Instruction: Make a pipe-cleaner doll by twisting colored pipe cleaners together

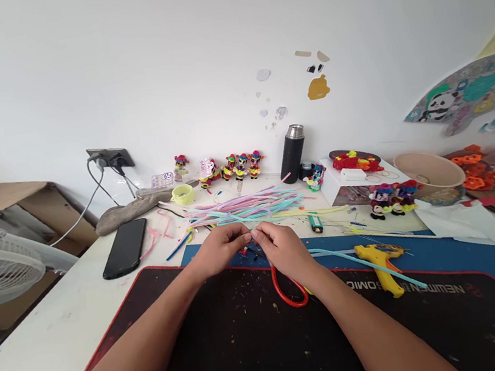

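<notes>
- Here are both hands, meeting over the far edge of the black mat with a red border (pixel 250 332), fingertips touching or nearly so.
- The left hand (pixel 222 250) has its thumb and index finger pinched together; the right hand (pixel 284 249) mirrors it, and whatever sits between them is too small to make out.
- Just below the right hand, a red looped plastic handle (pixel 290 293) lies on the black mat, its upper end hidden by that hand.
- A light-blue fuzzy stem (pixel 369 263) runs out rightward from beside the right wrist, passing over the yellow glue gun (pixel 384 267); whether the hand holds it, I can't tell.
- Beyond the fingers, a loose pile of pink, lilac and aqua fuzzy stems (pixel 245 207) spreads across the white desk (pixel 34 338).
- Over on the left, there's a black phone (pixel 125 249), with a pale-yellow ring-shaped roll (pixel 183 194) farther back.
- Against the wall, small colourful fuzzy figures (pixel 242 166) stand in a row, left of a black flask with a silver cap (pixel 293 154).
- Between pile and glue gun sits a small green-and-black block (pixel 315 222).
</notes>
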The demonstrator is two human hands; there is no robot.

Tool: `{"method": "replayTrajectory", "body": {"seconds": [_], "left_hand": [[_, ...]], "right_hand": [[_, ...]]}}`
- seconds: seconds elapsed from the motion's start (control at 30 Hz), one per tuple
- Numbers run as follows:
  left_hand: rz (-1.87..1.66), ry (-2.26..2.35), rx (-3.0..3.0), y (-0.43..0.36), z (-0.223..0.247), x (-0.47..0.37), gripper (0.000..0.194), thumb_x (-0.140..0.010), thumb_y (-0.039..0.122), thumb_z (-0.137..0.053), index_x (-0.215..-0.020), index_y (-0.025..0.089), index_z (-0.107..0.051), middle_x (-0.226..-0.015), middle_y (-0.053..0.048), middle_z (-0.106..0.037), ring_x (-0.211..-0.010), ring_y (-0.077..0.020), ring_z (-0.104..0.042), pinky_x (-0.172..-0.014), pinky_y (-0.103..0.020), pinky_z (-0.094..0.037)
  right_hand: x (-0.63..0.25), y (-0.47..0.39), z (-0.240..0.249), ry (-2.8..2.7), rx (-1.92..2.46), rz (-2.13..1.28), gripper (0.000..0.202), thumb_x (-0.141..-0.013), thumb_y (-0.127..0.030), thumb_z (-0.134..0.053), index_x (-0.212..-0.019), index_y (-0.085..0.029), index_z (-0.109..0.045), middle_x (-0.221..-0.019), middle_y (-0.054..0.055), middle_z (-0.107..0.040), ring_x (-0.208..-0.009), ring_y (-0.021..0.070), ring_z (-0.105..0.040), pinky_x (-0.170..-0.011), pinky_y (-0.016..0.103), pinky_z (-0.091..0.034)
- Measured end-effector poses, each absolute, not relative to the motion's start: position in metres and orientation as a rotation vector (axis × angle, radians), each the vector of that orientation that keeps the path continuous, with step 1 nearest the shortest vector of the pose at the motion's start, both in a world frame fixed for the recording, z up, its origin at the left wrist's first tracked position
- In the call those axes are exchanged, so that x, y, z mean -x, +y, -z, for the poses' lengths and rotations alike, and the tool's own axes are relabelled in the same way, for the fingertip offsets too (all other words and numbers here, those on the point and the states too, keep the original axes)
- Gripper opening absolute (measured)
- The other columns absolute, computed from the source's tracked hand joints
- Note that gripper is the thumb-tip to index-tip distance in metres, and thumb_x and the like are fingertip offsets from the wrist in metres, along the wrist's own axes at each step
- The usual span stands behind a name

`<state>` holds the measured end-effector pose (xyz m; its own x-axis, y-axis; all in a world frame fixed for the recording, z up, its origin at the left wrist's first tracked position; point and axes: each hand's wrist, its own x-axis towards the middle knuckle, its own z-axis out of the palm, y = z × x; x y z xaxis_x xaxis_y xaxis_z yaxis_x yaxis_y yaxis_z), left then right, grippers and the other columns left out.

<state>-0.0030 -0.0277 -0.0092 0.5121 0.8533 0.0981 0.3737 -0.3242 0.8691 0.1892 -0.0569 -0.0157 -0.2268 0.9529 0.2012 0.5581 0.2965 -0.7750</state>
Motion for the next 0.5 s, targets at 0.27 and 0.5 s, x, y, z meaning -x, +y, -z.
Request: {"method": "replayTrajectory", "body": {"seconds": [0.27, 0.5], "left_hand": [[-0.765, 1.059, -2.142, -0.033, 0.013, -0.003, 0.029, -0.099, 0.036, -0.048, -0.080, 0.019, -0.062, -0.075, -0.002, -0.063, -0.074, -0.0183, -0.057, -0.069, -0.030, -0.041], [-0.838, 1.130, -2.466, -0.033, 0.022, -0.007, 0.024, -0.100, 0.023, -0.044, -0.086, 0.019, -0.063, -0.083, -0.007, -0.068, -0.081, -0.0220, -0.061, -0.074, -0.033, -0.043]], "right_hand": [[-0.187, -0.053, 0.023, -1.862, 1.378, -0.756, 0.034, -0.101, -0.039, -0.046, -0.071, -0.023, -0.050, -0.063, -0.001, -0.053, -0.063, 0.0178, -0.050, -0.061, 0.029, -0.031], [-0.183, -0.051, 0.033, -1.652, 1.368, -0.960, 0.035, -0.099, -0.041, -0.047, -0.069, -0.024, -0.050, -0.047, -0.004, -0.046, -0.050, 0.0165, -0.049, -0.054, 0.027, -0.034]]}}
